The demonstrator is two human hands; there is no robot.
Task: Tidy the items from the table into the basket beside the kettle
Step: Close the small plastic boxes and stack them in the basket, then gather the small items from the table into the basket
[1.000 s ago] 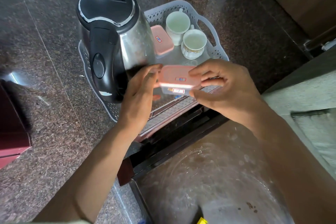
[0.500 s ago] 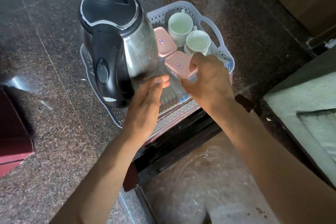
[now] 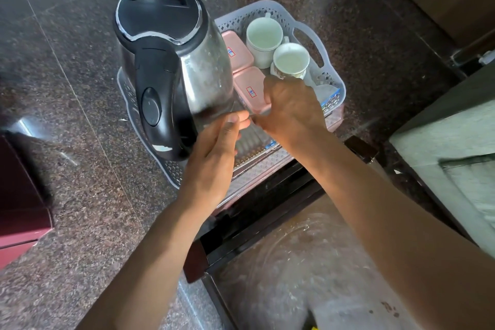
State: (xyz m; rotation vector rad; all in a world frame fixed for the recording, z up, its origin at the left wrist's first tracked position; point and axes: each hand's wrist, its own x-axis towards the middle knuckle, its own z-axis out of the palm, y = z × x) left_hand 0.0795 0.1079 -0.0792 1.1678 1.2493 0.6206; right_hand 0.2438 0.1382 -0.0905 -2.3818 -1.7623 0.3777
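Right hand [image 3: 290, 107] seemingly grips pink box [image 3: 251, 90].

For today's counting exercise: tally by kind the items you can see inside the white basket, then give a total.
Pink-lidded containers: 2, far and near, the near one under the right hand.
White cups: 2, far and near.
Kettle: 1.
Total: 5
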